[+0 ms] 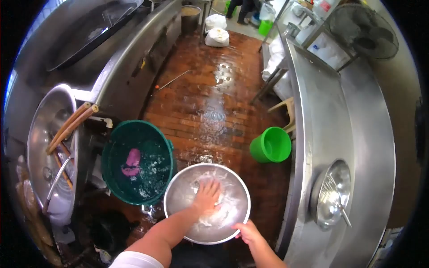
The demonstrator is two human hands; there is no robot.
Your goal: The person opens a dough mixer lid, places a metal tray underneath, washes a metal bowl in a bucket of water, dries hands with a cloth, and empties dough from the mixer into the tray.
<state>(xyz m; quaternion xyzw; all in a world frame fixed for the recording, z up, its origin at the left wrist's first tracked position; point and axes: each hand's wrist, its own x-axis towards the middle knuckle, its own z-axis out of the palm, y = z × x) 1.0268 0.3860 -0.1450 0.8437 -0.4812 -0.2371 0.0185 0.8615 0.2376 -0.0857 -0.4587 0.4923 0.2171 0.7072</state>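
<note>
A wide, shallow metal bowl [180,196] is tipped towards me above the wet floor, with some whitish wet matter or suds on its inner surface. My left hand [207,196] reaches into it with fingers stretched out, palm against the inside wall. Whether anything thin lies under that palm is hidden. At the bowl's lower right, my right hand [248,232] grips the rim between thumb and fingers. A dark green tub [108,167] stands just left of the bowl, holding foamy water and a pink cloth-like item [132,161].
To the right, a steel counter [328,129] carries a smaller metal bowl [318,196] with a whisk [333,194]. A bright green bucket [263,149] stands below. On the left, a large metal basin [38,147] holds wooden-handled tools [69,127]. The brick floor [210,102] is wet.
</note>
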